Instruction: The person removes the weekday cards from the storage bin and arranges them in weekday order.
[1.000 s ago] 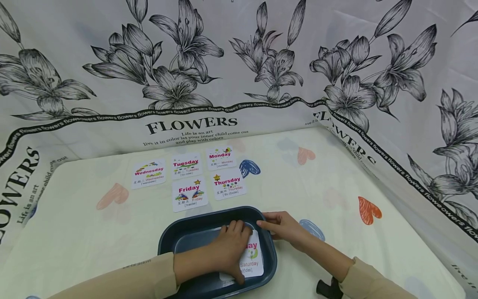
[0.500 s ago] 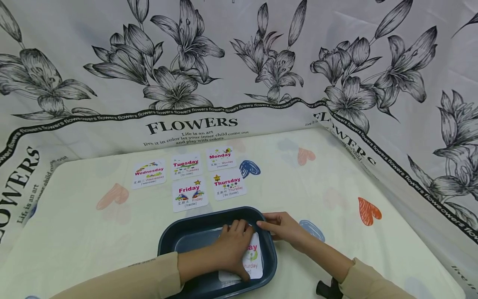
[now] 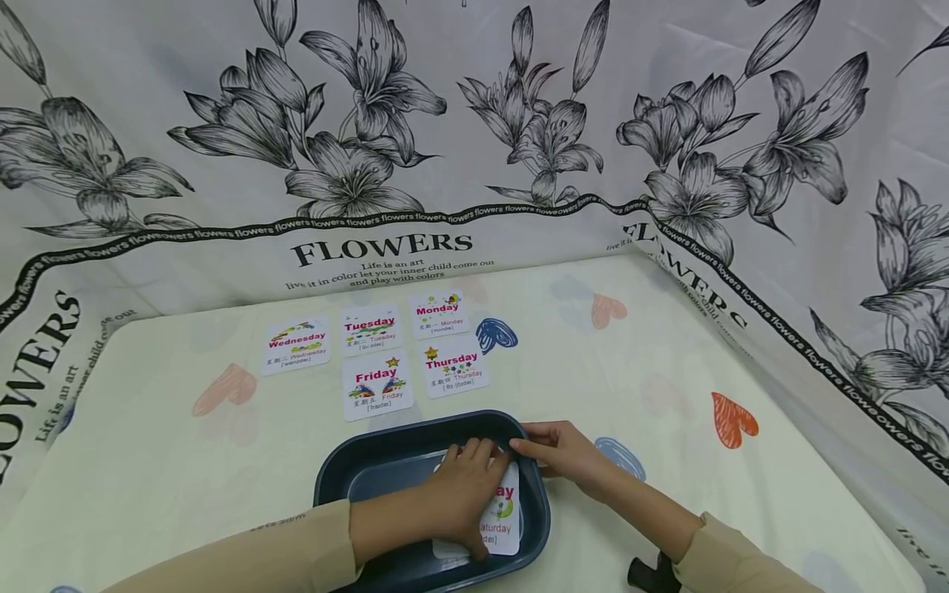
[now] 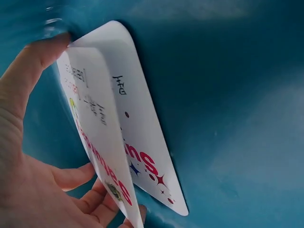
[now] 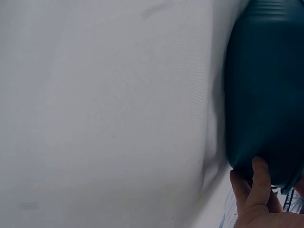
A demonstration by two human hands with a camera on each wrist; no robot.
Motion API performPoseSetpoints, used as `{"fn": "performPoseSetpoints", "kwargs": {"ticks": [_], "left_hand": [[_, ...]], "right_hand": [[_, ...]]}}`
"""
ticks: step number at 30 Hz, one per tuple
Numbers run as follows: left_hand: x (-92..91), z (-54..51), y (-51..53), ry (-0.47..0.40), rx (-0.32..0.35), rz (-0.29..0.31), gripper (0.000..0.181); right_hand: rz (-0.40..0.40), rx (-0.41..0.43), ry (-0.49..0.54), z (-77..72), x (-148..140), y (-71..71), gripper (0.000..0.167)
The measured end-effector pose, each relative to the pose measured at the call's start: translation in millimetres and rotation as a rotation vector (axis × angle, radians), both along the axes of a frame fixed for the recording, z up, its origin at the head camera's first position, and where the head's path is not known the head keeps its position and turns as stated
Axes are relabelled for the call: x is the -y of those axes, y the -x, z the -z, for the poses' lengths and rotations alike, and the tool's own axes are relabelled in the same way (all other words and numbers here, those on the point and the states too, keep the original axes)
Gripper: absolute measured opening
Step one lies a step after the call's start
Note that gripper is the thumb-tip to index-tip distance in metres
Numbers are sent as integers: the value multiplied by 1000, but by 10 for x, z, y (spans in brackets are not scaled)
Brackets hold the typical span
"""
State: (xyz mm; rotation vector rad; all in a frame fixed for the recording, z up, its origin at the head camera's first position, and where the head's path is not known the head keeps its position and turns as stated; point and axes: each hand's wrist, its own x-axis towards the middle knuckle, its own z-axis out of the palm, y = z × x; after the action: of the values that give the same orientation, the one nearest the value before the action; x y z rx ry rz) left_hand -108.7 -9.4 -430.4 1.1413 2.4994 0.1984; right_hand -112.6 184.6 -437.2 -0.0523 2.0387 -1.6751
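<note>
Inside the dark blue plastic tray, my left hand grips the Saturday card by its edges, thumb on one end and fingers towards the other. The left wrist view has this Saturday card tilted up on edge. Beneath it a second card, its red word partly covered and starting "Su", lies on the tray's bottom. My right hand holds the tray's far right corner, thumb over the rim and fingers outside; the right wrist view shows the fingers against the tray's outer wall.
Beyond the tray lie the Wednesday card, Tuesday card, Monday card, Friday card and Thursday card in two rows. A black object sits by the right sleeve. A flower-printed curtain surrounds the table.
The Saturday card has shifted slightly left and towards me within the tray, along with my left hand. My right hand and the tray have stayed in place.
</note>
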Motion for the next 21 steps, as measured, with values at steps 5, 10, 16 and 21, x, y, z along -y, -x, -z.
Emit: {"fn": "performPoseSetpoints", "kwargs": {"ticks": [5, 10, 16, 21], "left_hand": [[11, -62, -3, 39, -42, 46, 114], [96, -202, 21, 15, -102, 51, 111], [220, -504, 106, -18, -147, 15, 107], [317, -649, 160, -57, -176, -16, 109]], "right_hand": [[1, 3, 6, 6, -3, 5, 49], [6, 7, -5, 1, -1, 4, 50], [4, 10, -5, -13, -2, 2, 49], [11, 18, -7, -10, 10, -5, 51]]}}
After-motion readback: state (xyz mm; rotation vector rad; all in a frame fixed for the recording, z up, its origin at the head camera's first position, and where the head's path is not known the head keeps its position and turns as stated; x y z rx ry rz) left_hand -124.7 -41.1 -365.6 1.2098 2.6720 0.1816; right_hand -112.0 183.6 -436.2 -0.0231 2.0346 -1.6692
